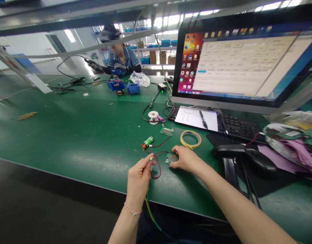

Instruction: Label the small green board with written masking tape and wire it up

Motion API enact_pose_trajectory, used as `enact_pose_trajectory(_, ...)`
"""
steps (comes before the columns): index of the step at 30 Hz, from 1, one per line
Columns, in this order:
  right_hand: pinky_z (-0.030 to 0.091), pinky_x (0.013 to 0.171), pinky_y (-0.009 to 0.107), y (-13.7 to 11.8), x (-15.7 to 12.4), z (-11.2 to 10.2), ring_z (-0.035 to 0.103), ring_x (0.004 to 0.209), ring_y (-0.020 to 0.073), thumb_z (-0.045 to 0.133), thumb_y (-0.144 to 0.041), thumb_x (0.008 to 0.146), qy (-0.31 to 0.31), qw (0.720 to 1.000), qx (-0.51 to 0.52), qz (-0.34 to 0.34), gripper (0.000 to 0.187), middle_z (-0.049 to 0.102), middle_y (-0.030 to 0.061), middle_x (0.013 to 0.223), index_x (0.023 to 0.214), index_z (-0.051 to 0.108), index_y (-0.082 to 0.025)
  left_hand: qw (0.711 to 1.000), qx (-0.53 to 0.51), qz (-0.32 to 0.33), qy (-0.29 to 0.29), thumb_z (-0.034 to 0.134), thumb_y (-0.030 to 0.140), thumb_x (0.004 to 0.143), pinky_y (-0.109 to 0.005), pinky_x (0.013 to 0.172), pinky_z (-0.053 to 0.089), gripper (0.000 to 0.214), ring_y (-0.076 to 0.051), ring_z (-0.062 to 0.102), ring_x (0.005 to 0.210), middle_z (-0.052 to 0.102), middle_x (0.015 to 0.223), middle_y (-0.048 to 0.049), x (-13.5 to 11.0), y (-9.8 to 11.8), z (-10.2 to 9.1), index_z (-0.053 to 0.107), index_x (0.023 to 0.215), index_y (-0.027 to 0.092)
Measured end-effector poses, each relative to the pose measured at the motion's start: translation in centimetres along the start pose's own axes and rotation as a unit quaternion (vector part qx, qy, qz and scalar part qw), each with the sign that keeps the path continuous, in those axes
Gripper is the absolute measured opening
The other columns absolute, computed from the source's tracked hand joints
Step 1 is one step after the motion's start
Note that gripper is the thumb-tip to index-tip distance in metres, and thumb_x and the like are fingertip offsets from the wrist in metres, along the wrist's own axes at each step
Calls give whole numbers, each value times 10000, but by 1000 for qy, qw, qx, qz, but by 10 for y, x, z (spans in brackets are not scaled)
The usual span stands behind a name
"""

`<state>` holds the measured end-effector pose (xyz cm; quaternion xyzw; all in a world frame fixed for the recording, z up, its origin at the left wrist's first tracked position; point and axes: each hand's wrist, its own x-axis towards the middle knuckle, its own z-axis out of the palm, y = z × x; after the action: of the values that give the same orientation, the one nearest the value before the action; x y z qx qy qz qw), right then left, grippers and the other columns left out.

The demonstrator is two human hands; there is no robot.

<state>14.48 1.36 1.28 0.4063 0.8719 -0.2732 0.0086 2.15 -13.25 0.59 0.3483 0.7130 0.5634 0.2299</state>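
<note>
Between thumb and fingertips, my left hand (140, 171) pinches a small pale connector (152, 158) with red and black wires (159, 171). My right hand (188, 159) grips the right side of a small green circuit board (169, 158) with a grey display and a lit orange spot; its right part is hidden by the fingers. Just beyond lies a green battery (147, 143) with a white plug on red and black leads. Behind it is a second circuit board (167, 131), also with a display. A yellow tape roll (191, 139) lies beyond my right hand.
At the right stand a monitor (237, 67), a keyboard (241, 125), paper with a pen (203, 119) and a black barcode scanner (229, 150). A solder spool (153, 117) and cables lie farther back. Across the green bench (77, 135), a gloved person (122, 59) sits by blue parts.
</note>
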Motion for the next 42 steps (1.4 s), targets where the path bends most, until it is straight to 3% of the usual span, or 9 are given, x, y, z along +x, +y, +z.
enact_pose_trajectory(2, 419, 807, 363, -6, -5, 3, 525, 976, 287, 789, -250, 494, 11, 999, -36, -21, 624, 564, 131, 1037, 1058, 549, -137, 1000, 9, 5, -18, 510, 386, 778, -243, 608, 426, 319, -133, 512, 620, 616, 747, -26, -1, -5, 4, 639, 1012, 212)
enact_pose_trajectory(5, 419, 778, 364, -10, -7, 7, 540, 923, 288, 752, -201, 534, 14, 997, -56, -50, 545, 577, 139, 982, 1034, 552, -121, 995, -52, -48, -66, 516, 405, 768, -243, 725, 400, 342, -161, 512, 814, 575, 806, -35, -4, -9, 9, 639, 1017, 206)
enact_pose_trajectory(10, 420, 684, 288, 0, 0, 2, 569, 773, 200, 574, -211, 668, -17, 996, -10, -86, 277, 624, 80, 843, 935, 588, -138, 964, -203, -156, -76, 586, 426, 715, -201, 595, 329, 403, -104, 410, 640, 513, 731, -29, -9, -6, 13, 636, 991, 137)
enact_pose_trajectory(15, 412, 562, 180, 28, 12, -7, 562, 641, 100, 502, -266, 770, -151, 976, 71, -141, 203, 653, -2, 727, 819, 667, -158, 974, -169, -142, -57, 629, 369, 672, -193, 531, 312, 300, -90, 403, 572, 536, 681, -27, -7, -8, 17, 655, 846, 125)
enact_pose_trajectory(18, 430, 603, 191, 34, 18, -10, 575, 688, 112, 545, -271, 764, -173, 967, 71, -174, 185, 660, 3, 773, 810, 690, -167, 985, -117, -114, -59, 627, 312, 660, -199, 541, 360, 196, -93, 438, 563, 567, 701, -26, -5, -12, 21, 661, 756, 144)
enact_pose_trajectory(25, 319, 916, 406, 11, 13, -7, 494, 999, 235, 615, -164, 737, 10, 982, 2, -190, 214, 582, 82, 1002, 944, 664, -190, 985, -99, -125, -72, 573, 364, 694, -177, 469, 406, 249, -109, 510, 562, 583, 658, -30, -2, -28, 32, 595, 780, 131)
enact_pose_trajectory(31, 244, 983, 407, 23, -15, 12, 468, 1035, 197, 782, -278, 601, 102, 969, 4, -225, 495, 567, 29, 1023, 1046, 578, -207, 982, -119, -135, -62, 600, 372, 685, -205, 592, 480, 291, -108, 567, 602, 636, 722, -65, 1, -33, 31, 578, 813, 112)
enact_pose_trajectory(34, 258, 977, 391, 34, -17, 21, 472, 1027, 173, 758, -199, 634, 119, 964, 6, -237, 522, 562, 18, 1029, 1109, 543, -236, 986, -106, -113, -57, 608, 374, 685, -227, 654, 486, 288, -121, 584, 655, 643, 749, -56, 3, -36, 30, 592, 833, 127)
enact_pose_trajectory(42, 319, 938, 341, 38, -3, 25, 463, 1016, 177, 701, -210, 676, 82, 960, 37, -266, 494, 539, 33, 1038, 1143, 543, -233, 996, 31, -9, -81, 626, 315, 692, -247, 694, 419, 130, -143, 560, 706, 636, 721, -11, 12, -34, 23, 675, 739, 204)
